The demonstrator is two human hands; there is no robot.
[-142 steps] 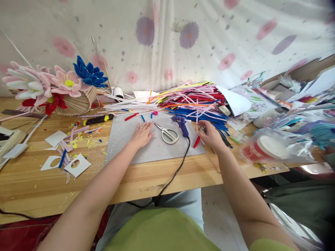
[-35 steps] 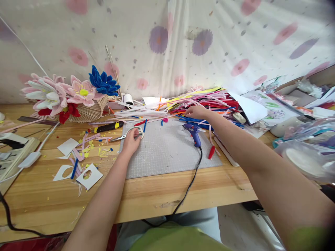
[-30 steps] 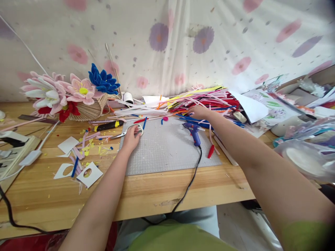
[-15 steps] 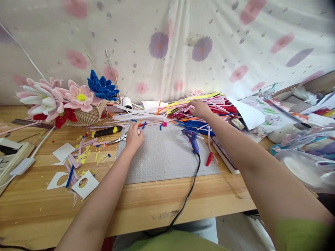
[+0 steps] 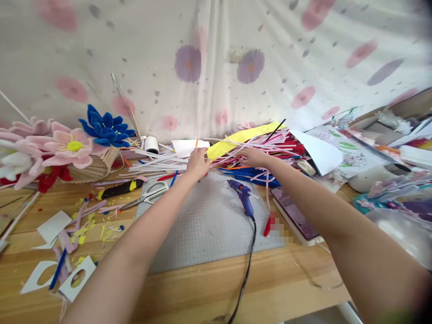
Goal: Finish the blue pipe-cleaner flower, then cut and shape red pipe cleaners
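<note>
We have the yellow strip (image 5: 246,138) at the back of the counter (image 5: 270,279), lying over the heap of coloured stems (image 5: 293,147), its long axis slanting from a near left end to a farther right end. Our left hand (image 5: 197,163) is the nearer one: its fingers are right at that left end, seemingly touching it, so from there the strip runs off to the right and away from us. Our right hand (image 5: 254,157) sits on the near side of the strip, about level with its middle, fingers bent down among pale stems. On the left our fingers are close together and bent, with only a small gap at most; on the right they are loosely curled. We cannot tell whether either set has hold of anything, since the fingertips are hidden or blurred against the heap. The strip's left tip is lost beside our left fingers, and a thin dark stick (image 5: 278,129) crosses it near the right end. Our right forearm covers part of the phone (image 5: 297,216), the white flower (image 5: 11,162) is cut off by the left edge, and a pixelated patch hides whatever lies beside the red piece (image 5: 267,226).
</note>
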